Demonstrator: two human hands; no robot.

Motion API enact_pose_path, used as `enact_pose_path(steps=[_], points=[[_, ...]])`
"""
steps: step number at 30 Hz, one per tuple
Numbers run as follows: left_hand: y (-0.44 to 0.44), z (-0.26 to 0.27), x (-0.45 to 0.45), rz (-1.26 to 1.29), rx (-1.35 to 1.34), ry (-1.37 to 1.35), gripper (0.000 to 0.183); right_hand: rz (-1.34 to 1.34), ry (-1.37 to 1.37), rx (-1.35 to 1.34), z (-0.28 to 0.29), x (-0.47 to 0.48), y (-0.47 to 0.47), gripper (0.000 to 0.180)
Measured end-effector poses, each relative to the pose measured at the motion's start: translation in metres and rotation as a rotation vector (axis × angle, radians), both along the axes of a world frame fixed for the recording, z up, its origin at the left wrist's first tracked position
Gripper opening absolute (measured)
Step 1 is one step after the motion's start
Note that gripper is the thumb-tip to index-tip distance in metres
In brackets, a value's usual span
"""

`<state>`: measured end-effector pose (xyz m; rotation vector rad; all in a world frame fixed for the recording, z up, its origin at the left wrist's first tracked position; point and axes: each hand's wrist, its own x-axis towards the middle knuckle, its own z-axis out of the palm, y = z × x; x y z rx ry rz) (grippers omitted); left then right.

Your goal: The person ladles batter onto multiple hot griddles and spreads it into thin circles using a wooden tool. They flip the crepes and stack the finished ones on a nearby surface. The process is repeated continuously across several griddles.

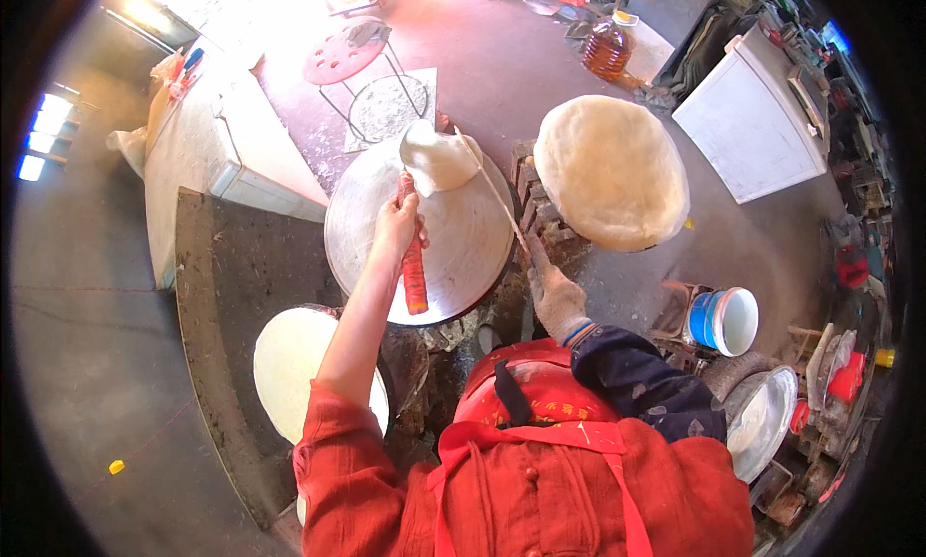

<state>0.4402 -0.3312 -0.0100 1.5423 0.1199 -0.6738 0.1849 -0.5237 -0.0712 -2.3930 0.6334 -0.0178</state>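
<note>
In front of me is a round griddle (pixel 362 224) with a pale, shiny top. My left hand (pixel 399 228), bare, grips a handle wrapped in red (pixel 414 278) over it. A glossy white mass (pixel 441 160), which looks like wet dough or batter, sits at the handle's far end; whether a tool head lies under it I cannot tell. My right hand (pixel 557 300) wears a knitted glove and holds a thin stick-like tool (pixel 495 192), its far end beside the white mass. A large round flatbread (pixel 611 172) lies to the right. Another pale round sheet (pixel 289 369) is at left, partly behind my left arm.
A dark curved board (pixel 217 340) and a white chest (pixel 239 137) stand left. Beyond the griddle is a red stool (pixel 347 58). A jug of amber liquid (pixel 608 49) and a white cabinet (pixel 752 116) are far right. Nearer are a blue-white bucket (pixel 723 322) and a metal basin (pixel 763 419).
</note>
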Motion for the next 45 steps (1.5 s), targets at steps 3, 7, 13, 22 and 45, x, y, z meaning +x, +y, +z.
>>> enact_pose_path(steps=[3, 7, 13, 22, 45], points=[[0.012, -0.015, 0.007, -0.093, 0.2, -0.292, 0.022, 0.014, -0.065, 0.067, -0.006, 0.009, 0.011, 0.064], [0.025, -0.021, 0.013, -0.119, 0.536, -0.578, 0.031, 0.056, -0.081, 0.22, -0.004, 0.042, 0.043, 0.061], [0.043, -0.012, 0.022, -0.209, 0.957, -0.786, 0.046, 0.109, -0.144, 0.206, 0.014, 0.089, 0.069, 0.058], [0.064, -0.018, 0.022, -0.134, 0.929, -0.947, 0.036, -0.009, -0.035, 0.003, -0.012, 0.043, 0.059, 0.06], [0.206, -0.04, -0.044, 0.067, 0.826, -0.667, 0.038, 0.326, -0.017, -0.057, 0.011, 0.106, 0.138, 0.066]])
